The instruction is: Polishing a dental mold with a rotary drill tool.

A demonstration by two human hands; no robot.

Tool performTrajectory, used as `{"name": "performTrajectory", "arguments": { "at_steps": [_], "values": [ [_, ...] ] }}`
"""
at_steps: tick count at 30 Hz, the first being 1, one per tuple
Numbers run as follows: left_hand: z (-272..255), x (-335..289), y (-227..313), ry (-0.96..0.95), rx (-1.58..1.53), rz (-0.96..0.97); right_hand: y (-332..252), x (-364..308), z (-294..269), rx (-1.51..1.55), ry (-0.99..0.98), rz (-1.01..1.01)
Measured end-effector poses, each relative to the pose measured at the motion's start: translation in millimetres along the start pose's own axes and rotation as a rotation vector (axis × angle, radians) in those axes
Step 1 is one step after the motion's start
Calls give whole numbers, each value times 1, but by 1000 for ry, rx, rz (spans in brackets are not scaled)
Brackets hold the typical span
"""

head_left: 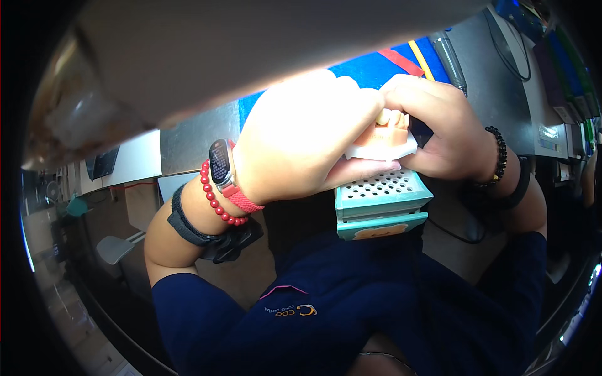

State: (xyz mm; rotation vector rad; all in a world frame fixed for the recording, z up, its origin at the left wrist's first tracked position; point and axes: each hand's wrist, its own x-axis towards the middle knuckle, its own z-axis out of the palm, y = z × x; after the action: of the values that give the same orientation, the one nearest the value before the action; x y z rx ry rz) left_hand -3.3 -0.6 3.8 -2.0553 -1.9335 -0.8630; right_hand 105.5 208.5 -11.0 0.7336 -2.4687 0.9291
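Observation:
A dental model [381,139] with pale teeth, a pinkish-orange gum part and a white base is held up between both hands. My left hand [295,131], washed out by bright light, is closed round its left side, with the thumb along the base. From the other side my right hand [433,116] grips the model, its bent index finger close to the teeth and its thumb by the base. Whether the right fingers also hold a small piece is hidden. Just below the hands is a teal box [384,212] with a perforated grey top.
A large blurred pale shape [232,50] crosses the upper view, very close. Beyond my hands lie a blue mat [357,70], a red strip [401,61], a yellow stick [421,59] and a dark cylindrical tool [449,59]. Folders [564,69] stand at the far right.

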Motion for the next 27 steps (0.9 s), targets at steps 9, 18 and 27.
{"name": "performTrajectory", "arguments": {
  "at_steps": [9, 18, 27],
  "values": [
    [1, -2, -1, -5, 98, 25, 0, 1, 1, -2, 12, -18],
    [3, -2, -2, 8, 91, 25, 1, 0, 0, -14, 17, -28],
    [3, -2, -1, 14, 89, 25, 0, 1, 1, -16, 15, -13]
  ]
}}
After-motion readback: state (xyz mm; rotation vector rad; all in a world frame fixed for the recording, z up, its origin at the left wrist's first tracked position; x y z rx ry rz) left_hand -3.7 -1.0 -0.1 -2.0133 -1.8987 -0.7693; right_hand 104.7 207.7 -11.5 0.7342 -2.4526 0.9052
